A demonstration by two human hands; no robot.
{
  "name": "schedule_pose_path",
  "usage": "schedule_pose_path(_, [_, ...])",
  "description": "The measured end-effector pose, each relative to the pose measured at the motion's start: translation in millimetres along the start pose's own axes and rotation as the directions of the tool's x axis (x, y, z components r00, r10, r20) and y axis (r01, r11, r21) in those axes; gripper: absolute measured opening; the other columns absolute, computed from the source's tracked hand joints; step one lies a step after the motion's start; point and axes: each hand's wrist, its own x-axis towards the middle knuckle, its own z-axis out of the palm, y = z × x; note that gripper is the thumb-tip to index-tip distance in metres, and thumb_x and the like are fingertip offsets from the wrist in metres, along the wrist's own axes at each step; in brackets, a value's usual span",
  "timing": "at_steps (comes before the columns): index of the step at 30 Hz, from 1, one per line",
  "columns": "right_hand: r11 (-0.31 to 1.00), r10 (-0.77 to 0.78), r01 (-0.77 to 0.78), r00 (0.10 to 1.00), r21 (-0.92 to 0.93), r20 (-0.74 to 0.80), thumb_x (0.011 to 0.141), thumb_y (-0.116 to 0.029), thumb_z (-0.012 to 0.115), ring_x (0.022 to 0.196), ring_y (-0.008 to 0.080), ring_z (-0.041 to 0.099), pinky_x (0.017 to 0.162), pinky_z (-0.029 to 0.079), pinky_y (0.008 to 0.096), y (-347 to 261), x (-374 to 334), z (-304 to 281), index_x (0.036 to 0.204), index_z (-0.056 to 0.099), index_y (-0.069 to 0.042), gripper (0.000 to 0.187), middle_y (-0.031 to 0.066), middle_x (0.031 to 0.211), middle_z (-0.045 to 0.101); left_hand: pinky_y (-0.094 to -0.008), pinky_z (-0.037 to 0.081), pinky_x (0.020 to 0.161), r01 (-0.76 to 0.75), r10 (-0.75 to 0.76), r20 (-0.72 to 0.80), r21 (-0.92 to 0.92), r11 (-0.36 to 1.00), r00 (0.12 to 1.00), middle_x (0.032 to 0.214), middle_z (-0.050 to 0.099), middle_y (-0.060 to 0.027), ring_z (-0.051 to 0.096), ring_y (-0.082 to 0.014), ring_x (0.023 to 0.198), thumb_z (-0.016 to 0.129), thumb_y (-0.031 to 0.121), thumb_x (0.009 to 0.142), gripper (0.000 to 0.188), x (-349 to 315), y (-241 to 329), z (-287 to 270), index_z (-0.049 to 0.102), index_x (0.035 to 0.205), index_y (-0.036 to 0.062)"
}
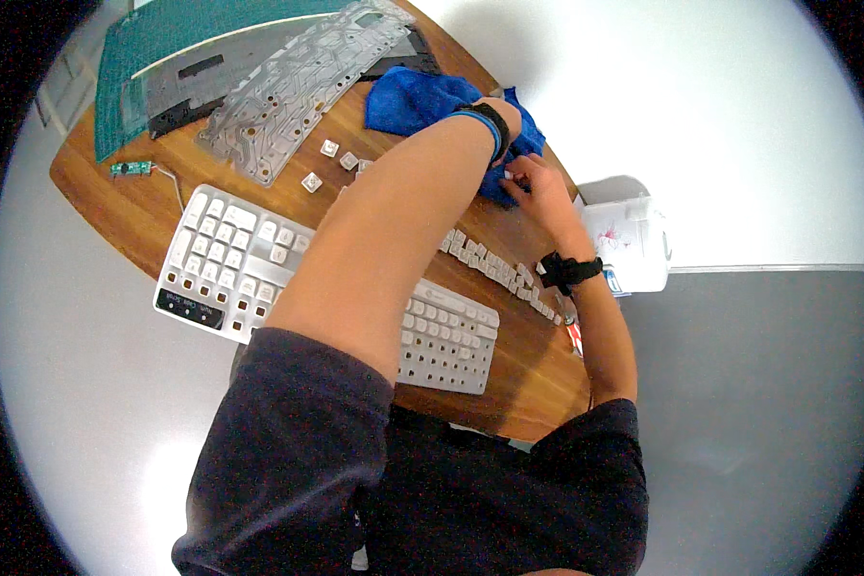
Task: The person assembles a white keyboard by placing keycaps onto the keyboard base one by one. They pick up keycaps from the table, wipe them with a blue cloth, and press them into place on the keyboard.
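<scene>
A blue cloth (415, 100) lies bunched at the far right of the table. My left hand (505, 113) is over it, the fingers hidden behind the wrist. Close by, my right hand (541, 189) is closed in a pinch at the cloth's near edge, on a small white piece that looks like a keycap (509, 176). Removed keycaps (494, 267) run in rows toward the right edge, and a few loose keycaps (329, 149) sit farther left. Under my left forearm is a white keyboard (451, 331); some of its keys are off, leaving square holes.
A clear plastic sheet with printed circuit traces (298, 91) lies over dark panels (178, 82) and a green cutting mat (125, 58). A small green circuit board (132, 168) with a wire sits left. Beyond the right edge is a translucent container (634, 245).
</scene>
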Motion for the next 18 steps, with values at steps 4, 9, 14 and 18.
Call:
schedule_pose_path(4, [0.997, 0.063, -0.062, 0.998, -0.046, 0.03, 0.095, -0.002, 0.079, 0.089, 0.0293, 0.075, 0.08, 0.061, 0.0396, 18.5, -0.2, -1.1, 0.108, 0.072, 0.0, 0.015, 0.0144, 0.095, 0.072, -0.0479, 0.064, 0.082, 0.077, -0.082, -0.095, -0.053, 0.996, 0.992, 0.096, 0.084, -0.0171, 0.082, -0.0334, 0.096, 0.092, 0.012, 0.068, 0.022, -9.7, 4.2, -4.5, 0.088, 0.089, 0.0086])
schedule_pose_path(9, [1.0, 0.01, -0.01, 1.0, -0.011, 0.016, 0.093, 0.002, 0.08, 0.088, 0.0294, 0.074, 0.078, 0.059, 0.0398, 0.8, 10.2, -7.3, 0.103, 0.067, 0.0, 0.017, 0.0148, 0.096, 0.071, -0.0477, 0.064, 0.085, 0.012, -0.018, -0.088, -0.07, 0.997, 0.996, 0.098, 0.084, -0.0152, 0.082, -0.0343, 0.095, 0.093, 0.015, 0.067, 0.025, -10.5, -9.2, -0.6, 0.088, 0.09, 0.0106])
schedule_pose_path(14, [0.998, 0.038, -0.039, 0.998, 0.04, 0.04, 0.089, 0.0, 0.082, 0.092, 0.0336, 0.072, 0.08, 0.057, 0.042, 12.6, 1.5, 3.5, 0.104, 0.064, -0.002, 0.023, 0.0163, 0.099, 0.067, -0.0466, 0.064, 0.086, 0.067, -0.072, -0.045, -0.101, 0.993, 0.996, 0.102, 0.084, -0.0139, 0.082, -0.0332, 0.097, 0.095, 0.015, 0.07, 0.019, -2.8, -3.3, 8.5, 0.089, 0.088, 0.0161])
schedule_pose_path(18, [0.993, 0.033, -0.033, 0.999, -0.113, -0.003, 0.089, -0.002, 0.082, 0.093, 0.0357, 0.071, 0.081, 0.058, 0.0433, 27.7, -3.5, 5.8, 0.102, 0.067, -0.003, 0.021, 0.0176, 0.099, 0.068, -0.0457, 0.064, 0.086, -0.004, -0.006, -0.048, -0.196, 0.981, 0.999, 0.103, 0.085, -0.0109, 0.081, -0.0303, 0.097, 0.092, 0.019, 0.076, 0.019, 5.6, -24.6, 16.7, 0.089, 0.095, 0.0158])
